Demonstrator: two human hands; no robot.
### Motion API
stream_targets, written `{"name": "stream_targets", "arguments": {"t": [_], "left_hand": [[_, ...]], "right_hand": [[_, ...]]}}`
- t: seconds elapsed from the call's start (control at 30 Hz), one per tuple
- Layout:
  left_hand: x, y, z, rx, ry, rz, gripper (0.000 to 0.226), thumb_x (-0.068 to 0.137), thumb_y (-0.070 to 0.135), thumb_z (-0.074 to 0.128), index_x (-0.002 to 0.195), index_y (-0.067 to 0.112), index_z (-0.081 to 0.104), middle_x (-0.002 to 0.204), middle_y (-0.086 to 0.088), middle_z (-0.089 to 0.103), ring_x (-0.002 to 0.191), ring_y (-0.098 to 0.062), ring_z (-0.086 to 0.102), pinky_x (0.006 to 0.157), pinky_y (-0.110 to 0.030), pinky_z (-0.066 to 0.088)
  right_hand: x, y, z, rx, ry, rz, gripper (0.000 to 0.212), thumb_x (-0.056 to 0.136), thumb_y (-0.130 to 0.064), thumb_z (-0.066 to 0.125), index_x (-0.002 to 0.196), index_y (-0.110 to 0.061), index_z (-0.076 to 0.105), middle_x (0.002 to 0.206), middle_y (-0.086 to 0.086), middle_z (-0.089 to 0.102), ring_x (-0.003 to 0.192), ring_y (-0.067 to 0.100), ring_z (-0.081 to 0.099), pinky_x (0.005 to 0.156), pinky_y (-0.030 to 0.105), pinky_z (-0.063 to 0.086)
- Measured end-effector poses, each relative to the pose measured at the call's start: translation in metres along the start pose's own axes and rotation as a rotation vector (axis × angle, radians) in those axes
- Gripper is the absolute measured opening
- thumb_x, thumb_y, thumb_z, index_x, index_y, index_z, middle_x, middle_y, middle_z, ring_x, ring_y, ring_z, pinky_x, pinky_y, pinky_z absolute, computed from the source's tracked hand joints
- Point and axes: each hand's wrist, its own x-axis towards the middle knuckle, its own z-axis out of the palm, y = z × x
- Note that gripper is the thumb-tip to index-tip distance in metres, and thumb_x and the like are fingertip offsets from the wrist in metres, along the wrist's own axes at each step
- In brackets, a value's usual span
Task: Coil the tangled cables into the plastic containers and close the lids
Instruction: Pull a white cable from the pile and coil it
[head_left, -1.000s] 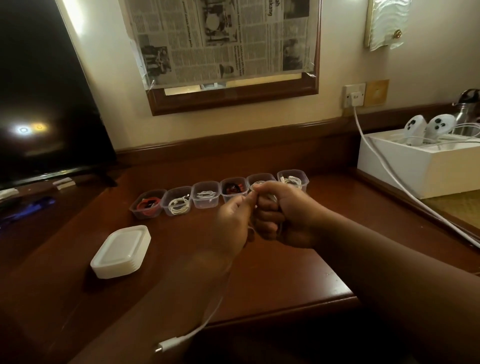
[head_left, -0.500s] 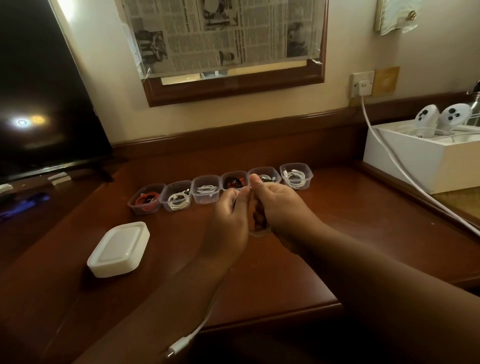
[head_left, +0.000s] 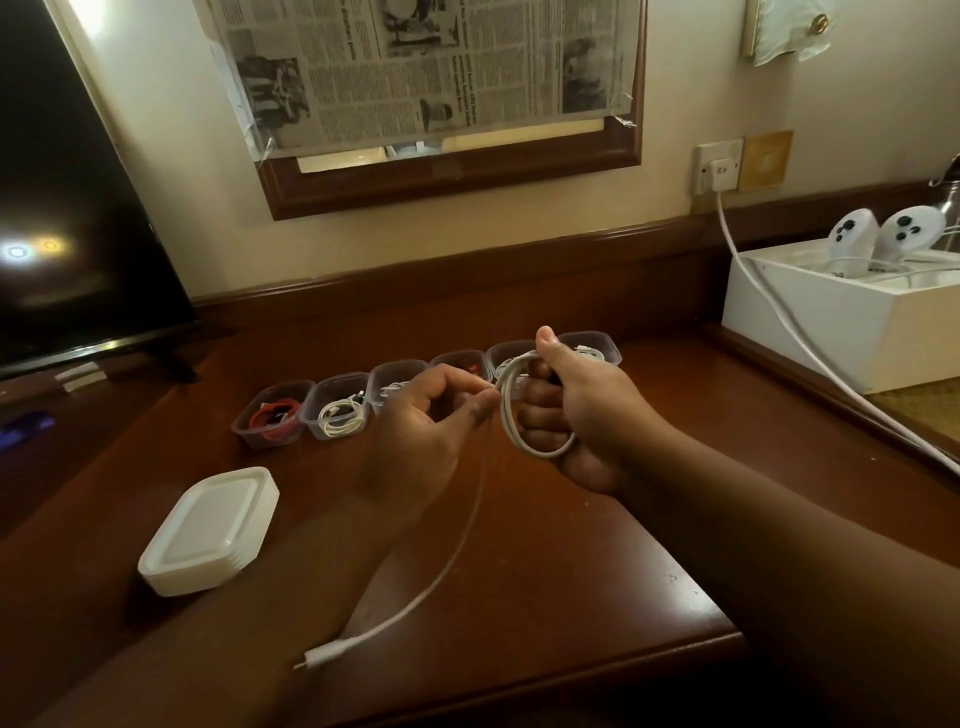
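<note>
The thin white charging cable (head_left: 511, 410) is held above the middle of the dark reddish wooden desk (head_left: 597, 545), wound into several loops that hang off the curled fingers of the right hand (head_left: 576, 415), whose thumb stands up over the top of the coil. The left hand (head_left: 431, 431), just left of it, pinches the strand where it leaves the loops; from that pinch the loose tail drops toward the near edge of the desk and ends in a white plug (head_left: 324, 653).

A second ago both hands were bunched tight together with the coil hidden between them. Since then they have drawn slightly apart, so the loops show plainly, and the free tail looks shorter. In my judgement another turn has just gone on, and one or two more should take up the remaining length.

Beyond the hands, a row of small clear plastic containers (head_left: 332, 415) runs left to right across the far part of the desk, all without lids. The leftmost holds a red cable (head_left: 270, 418), the next a white coil; the ones farther right are partly hidden by the hands. To the near left sits a stack of white plastic lids (head_left: 208, 530), none fitted yet, so closing is still ahead.
</note>
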Motion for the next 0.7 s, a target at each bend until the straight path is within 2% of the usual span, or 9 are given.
{"name": "stream_targets", "arguments": {"t": [0.07,0.13,0.2,0.27,0.33,0.43,0.5,0.6,0.7], "left_hand": [[0.010,0.000,-0.004,0.021,-0.026,0.009,0.006,0.084,0.029,0.069,0.087,0.023,0.071,0.069,0.000,0.066,0.059,-0.014,0.059,0.054,-0.024,0.049],[0.017,0.003,-0.002,-0.002,-0.039,-0.013,0.006,0.091,0.018,0.066,0.088,0.020,0.072,0.073,0.001,0.071,0.064,-0.011,0.067,0.058,-0.020,0.054],[0.022,0.002,0.004,-0.054,-0.022,-0.072,0.012,0.094,0.015,0.062,0.089,0.019,0.073,0.080,0.002,0.076,0.076,-0.012,0.073,0.066,-0.021,0.057],[0.026,-0.004,0.011,-0.094,0.033,-0.117,0.015,0.096,0.018,0.060,0.091,0.020,0.074,0.084,0.002,0.077,0.083,-0.012,0.074,0.072,-0.024,0.058],[0.029,-0.013,0.018,-0.085,0.101,-0.139,0.017,0.098,0.023,0.058,0.095,0.020,0.075,0.089,0.001,0.076,0.088,-0.013,0.072,0.079,-0.030,0.059],[0.031,-0.025,0.029,-0.209,0.166,-0.226,0.026,0.100,0.030,0.051,0.089,0.023,0.074,0.086,0.002,0.077,0.086,-0.012,0.073,0.077,-0.026,0.058],[0.031,-0.036,0.037,-0.290,0.139,-0.286,0.024,0.100,0.030,0.052,0.095,0.021,0.074,0.092,0.000,0.077,0.092,-0.014,0.073,0.085,-0.029,0.057],[0.033,-0.060,0.045,-0.302,0.121,-0.354,0.019,0.097,0.012,0.058,0.107,0.019,0.073,0.100,0.001,0.077,0.098,-0.013,0.072,0.090,-0.032,0.057],[0.036,-0.089,0.047,-0.489,0.157,-0.502,0.025,0.096,0.003,0.057,0.103,0.020,0.074,0.098,-0.002,0.077,0.093,-0.017,0.072,0.082,-0.030,0.055]], "right_hand": [[0.008,-0.002,-0.002,0.005,0.014,-0.020,0.047,0.104,-0.043,0.041,0.064,-0.019,0.041,0.054,-0.005,0.023,0.039,0.008,0.019,0.035,0.020,0.022],[0.017,-0.003,-0.002,0.023,0.036,-0.049,0.047,0.103,-0.044,0.041,0.064,-0.017,0.043,0.053,-0.005,0.024,0.039,0.008,0.020,0.034,0.019,0.023],[0.025,-0.002,-0.001,0.045,0.081,-0.079,0.044,0.103,-0.044,0.041,0.070,-0.015,0.046,0.050,-0.005,0.028,0.037,0.007,0.026,0.034,0.018,0.026],[0.030,0.001,0.001,0.045,0.120,-0.132,0.040,0.103,-0.044,0.041,0.077,-0.015,0.047,0.043,-0.005,0.042,0.032,0.006,0.041,0.033,0.018,0.035],[0.037,0.005,0.002,0.008,0.137,-0.199,0.038,0.104,-0.044,0.039,0.081,-0.015,0.050,0.043,-0.007,0.054,0.038,0.005,0.055,0.039,0.021,0.046],[0.053,0.016,-0.005,-0.173,0.166,-0.344,0.038,0.104,-0.044,0.037,0.089,-0.016,0.058,0.059,-0.006,0.065,0.063,0.011,0.067,0.064,0.032,0.057],[0.068,0.024,-0.013,-0.291,0.189,-0.400,0.038,0.103,-0.044,0.037,0.089,-0.016,0.058,0.065,-0.005,0.065,0.071,0.016,0.067,0.071,0.036,0.059],[0.096,0.042,-0.034,-0.442,0.191,-0.443,0.036,0.104,-0.040,0.037,0.086,-0.015,0.054,0.065,-0.002,0.061,0.064,0.016,0.063,0.061,0.034,0.055],[0.120,0.066,-0.059,-0.753,0.248,-0.540,0.037,0.102,-0.043,0.038,0.079,-0.017,0.052,0.067,-0.005,0.053,0.060,0.004,0.054,0.057,0.027,0.047]]}}
